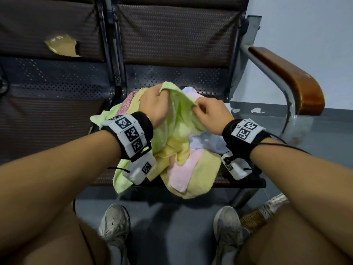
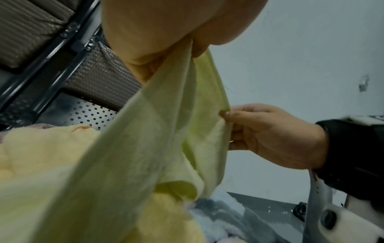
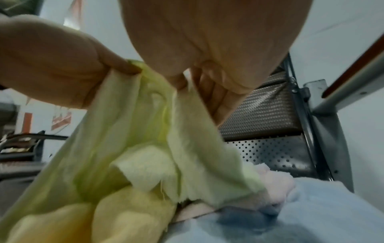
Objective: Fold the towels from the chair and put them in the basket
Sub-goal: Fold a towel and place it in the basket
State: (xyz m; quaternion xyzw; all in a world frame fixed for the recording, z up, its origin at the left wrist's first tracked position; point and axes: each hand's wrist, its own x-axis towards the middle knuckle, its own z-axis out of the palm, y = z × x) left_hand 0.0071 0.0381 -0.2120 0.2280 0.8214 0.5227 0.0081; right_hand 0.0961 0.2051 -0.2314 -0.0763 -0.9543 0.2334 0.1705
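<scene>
Green towel (image 1: 179, 109) hangs between my hands above the pile (image 1: 191, 165) on the chair (image 1: 172, 77). My left hand (image 1: 154, 106), at ten o'clock of the pile, grips its top corner in curled fingers; my right hand (image 1: 210, 113), at two o'clock, pinches the edge lower down. The held edge runs left to right, the rest trailing toward me at six. Yellow, pink and blue towels lie beneath, likely to snag. The basket (image 1: 254, 219) seems to sit at five o'clock by my right shoe.
</scene>
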